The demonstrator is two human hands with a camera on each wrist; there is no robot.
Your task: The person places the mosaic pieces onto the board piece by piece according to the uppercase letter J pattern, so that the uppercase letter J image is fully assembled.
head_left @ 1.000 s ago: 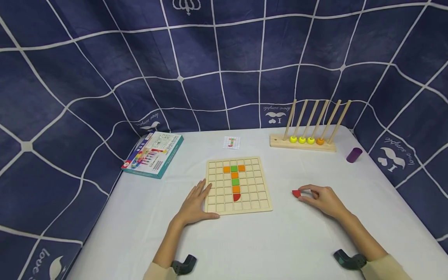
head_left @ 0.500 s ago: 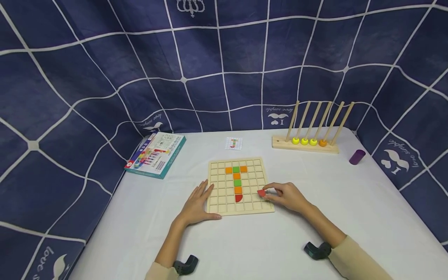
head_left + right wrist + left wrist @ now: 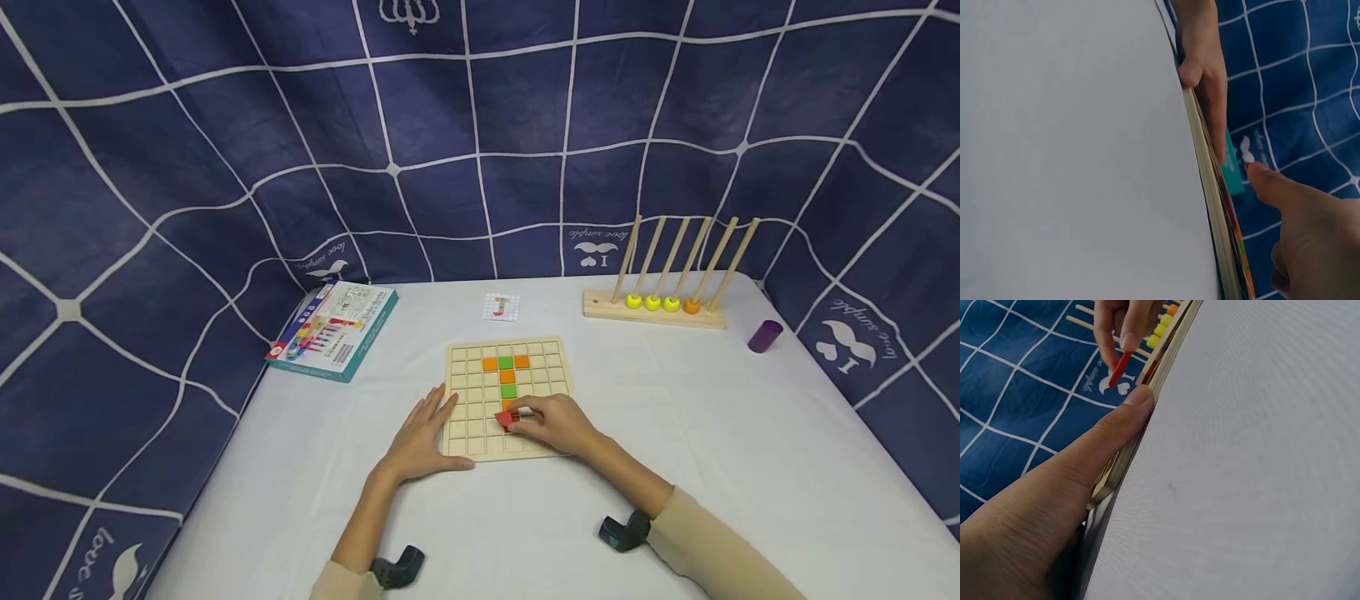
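Observation:
My right hand (image 3: 557, 423) pinches a red tile (image 3: 503, 419) with a rounded edge between thumb and fingertips, just over the lower middle of a wooden grid board (image 3: 544, 361). In the left wrist view, the red tile (image 3: 1120, 370) stands tilted above the board's surface. My left hand (image 3: 420, 440) rests at the board's left front corner, fingers spread along the side and thumb on the front edge. Orange and green tiles (image 3: 507, 391) form a T-like figure in the grid. Another red tile at the figure's lower end is mostly hidden by my right fingers.
Behind the board lies a small pattern card (image 3: 500, 307). A flat cardboard box (image 3: 333, 329) is at the back left. At the back right stands a wooden peg rack (image 3: 654, 311) with yellow and orange beads, near a purple cylinder (image 3: 766, 336).
My right hand has carried the red tile leftward from the bare table right of the board to above the tile figure's lower end. The left hand stays at the board's corner.

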